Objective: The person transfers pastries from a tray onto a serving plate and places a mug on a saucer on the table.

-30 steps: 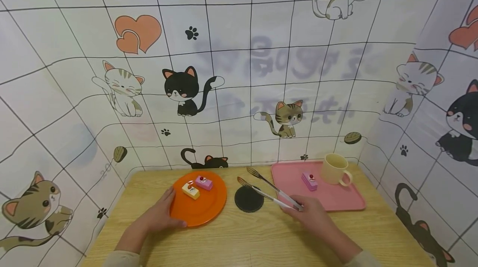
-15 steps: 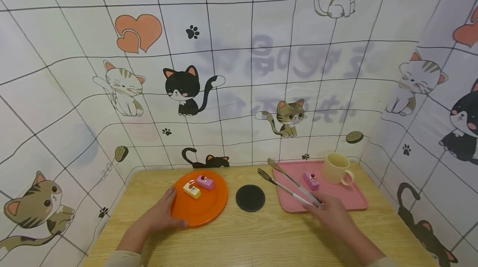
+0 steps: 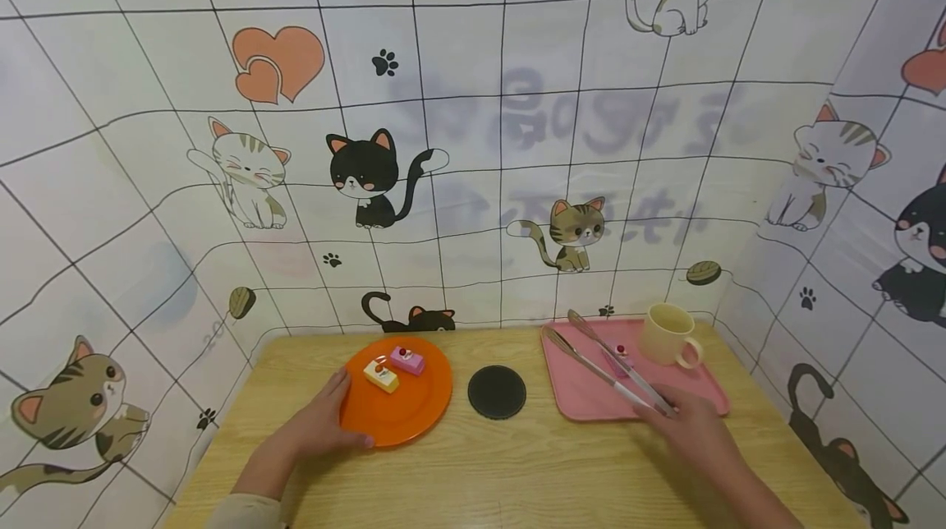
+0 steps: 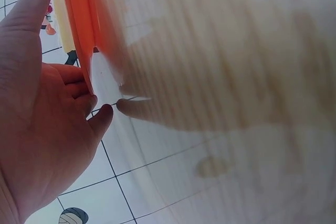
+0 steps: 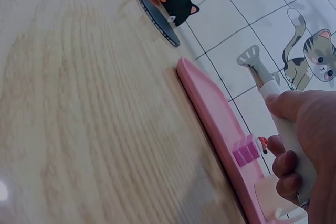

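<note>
My left hand rests at the left rim of an orange plate, fingers and thumb spread along its edge. On that plate lie a yellow toy cake slice and a pinkish-purple one, each with a cherry on top. With my right hand I grip metal tongs by their white handles. The tongs' arms stand apart above a pink tray, nothing between their tips. Behind the tongs, partly hidden in the head view, is another purple cake slice on the tray.
A beige mug stands at the tray's back right. Between plate and tray lies a round black coaster on the wooden table. A cat-printed, tile-patterned wall covering encloses the back and sides.
My right hand has carried the tongs rightward, from over the coaster to over the tray near the purple cake slice. My left hand stays at the plate.
</note>
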{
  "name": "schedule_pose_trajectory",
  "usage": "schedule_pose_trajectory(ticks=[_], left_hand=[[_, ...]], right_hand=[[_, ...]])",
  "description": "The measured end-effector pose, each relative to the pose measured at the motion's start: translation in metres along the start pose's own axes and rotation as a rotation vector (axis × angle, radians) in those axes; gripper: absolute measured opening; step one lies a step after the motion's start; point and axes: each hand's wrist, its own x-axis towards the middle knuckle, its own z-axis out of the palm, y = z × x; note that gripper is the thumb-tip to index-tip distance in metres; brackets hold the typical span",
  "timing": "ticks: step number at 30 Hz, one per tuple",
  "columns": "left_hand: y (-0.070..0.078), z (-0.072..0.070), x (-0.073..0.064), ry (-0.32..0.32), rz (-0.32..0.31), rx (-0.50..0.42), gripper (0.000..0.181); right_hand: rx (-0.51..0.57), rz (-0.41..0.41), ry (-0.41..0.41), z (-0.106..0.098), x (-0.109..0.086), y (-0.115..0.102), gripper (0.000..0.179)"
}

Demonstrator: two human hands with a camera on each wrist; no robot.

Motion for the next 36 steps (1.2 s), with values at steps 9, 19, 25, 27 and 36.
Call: schedule_pose_trajectory(ticks=[9, 19, 25, 27, 36], left_hand=[[0.0, 0.0, -0.002, 0.0, -0.004, -0.011, 0.138], [-0.002, 0.001, -0.001, -0.002, -0.014, -0.016, 0.14], [-0.004, 0.002, 0.0, -0.003, -0.016, -0.015, 0.14], [-0.005, 0.002, 0.0, -0.004, -0.017, -0.012, 0.14], [-0.005, 0.003, 0.001, -0.009, -0.031, -0.021, 0.141]], right_hand=[[-0.052, 0.063, 0.018, -0.012, -0.004, 0.014, 0.049], [-0.059, 0.138, -0.006, -0.024, -0.007, 0.027, 0.062], [-0.049, 0.18, -0.03, -0.029, -0.008, 0.03, 0.066], [-0.049, 0.182, -0.03, -0.029, -0.009, 0.031, 0.064], [-0.027, 0.213, -0.053, -0.026, -0.01, 0.038, 0.056]])
